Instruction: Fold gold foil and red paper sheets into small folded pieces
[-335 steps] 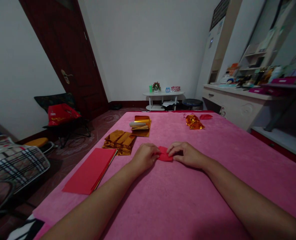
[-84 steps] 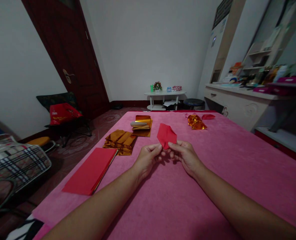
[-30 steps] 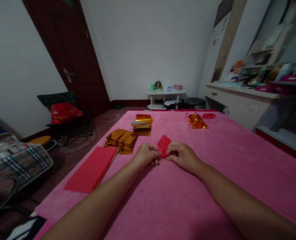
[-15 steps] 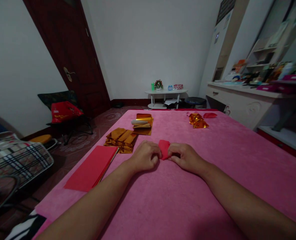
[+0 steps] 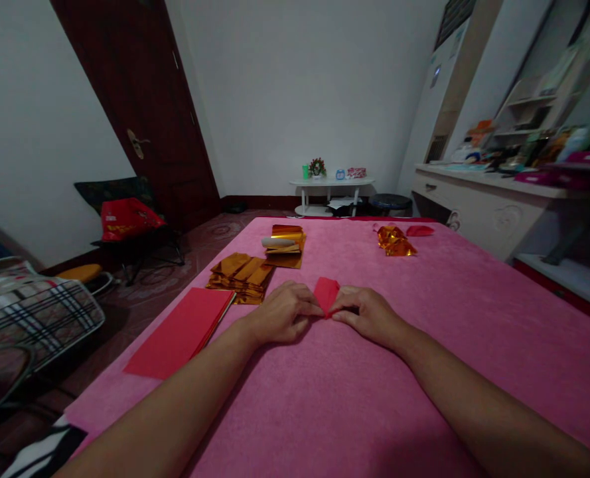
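In the head view, the near end of the small red paper (image 5: pixel 326 293) had just narrowed between the fingertips, low over the pink-covered table (image 5: pixel 364 398), which suggested a crease being pinched in. The left hand (image 5: pixel 285 313) and right hand (image 5: pixel 371 312), both nearly closed, held that end from either side, while the red sheets (image 5: pixel 178 332) and gold foil stack (image 5: pixel 242 273) lay to the left.

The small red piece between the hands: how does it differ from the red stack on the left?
The small red piece looks much smaller than the red stack.
The piece is creased and narrows towards the fingertips; the stack is flat-topped and straight-edged.
The piece is in the fingers, while the stack lies untouched on the cloth.
Both show red surfaces.
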`<state>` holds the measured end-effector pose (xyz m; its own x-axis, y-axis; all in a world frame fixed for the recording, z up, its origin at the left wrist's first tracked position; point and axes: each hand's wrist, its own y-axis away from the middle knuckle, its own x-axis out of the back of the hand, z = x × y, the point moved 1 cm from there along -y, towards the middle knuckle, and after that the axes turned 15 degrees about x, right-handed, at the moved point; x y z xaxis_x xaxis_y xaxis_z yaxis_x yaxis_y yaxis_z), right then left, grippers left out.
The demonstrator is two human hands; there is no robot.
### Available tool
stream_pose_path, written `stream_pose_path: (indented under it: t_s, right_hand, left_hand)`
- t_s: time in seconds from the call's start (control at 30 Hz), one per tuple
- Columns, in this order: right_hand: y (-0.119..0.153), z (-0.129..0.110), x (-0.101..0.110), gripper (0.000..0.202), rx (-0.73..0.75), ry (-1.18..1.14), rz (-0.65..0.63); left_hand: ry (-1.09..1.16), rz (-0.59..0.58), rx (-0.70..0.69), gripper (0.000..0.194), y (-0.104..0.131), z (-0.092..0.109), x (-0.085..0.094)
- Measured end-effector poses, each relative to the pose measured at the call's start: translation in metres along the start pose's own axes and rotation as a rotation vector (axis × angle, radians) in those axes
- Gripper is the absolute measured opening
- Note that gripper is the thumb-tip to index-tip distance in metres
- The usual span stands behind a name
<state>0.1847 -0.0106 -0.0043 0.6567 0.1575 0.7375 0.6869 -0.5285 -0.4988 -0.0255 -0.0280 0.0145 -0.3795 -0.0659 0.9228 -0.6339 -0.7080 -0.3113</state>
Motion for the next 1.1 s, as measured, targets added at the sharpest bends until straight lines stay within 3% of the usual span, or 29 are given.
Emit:
stream_pose_path:
  t_s: [0.33, 0.7, 1.1]
  right_hand:
    - [-0.003, -0.002, -0.002, 0.013, -0.055, -0.029, 0.027]
    - [-0.008, -0.003, -0.010, 0.009, -0.261, 0.138, 0.043]
    - [-0.012, -0.008, -0.012, 0.007, -0.318, 0.226, 0.058]
  left_hand:
    - [0.007, 0.016, -0.004, 0.040, 0.008, -0.005, -0.008]
    - [-0.002, 0.035, -0.006, 0.032, 0.007, 0.000, -0.008]
    - [-0.041, 0.006, 0.008, 0.029, 0.008, 0.004, -0.006]
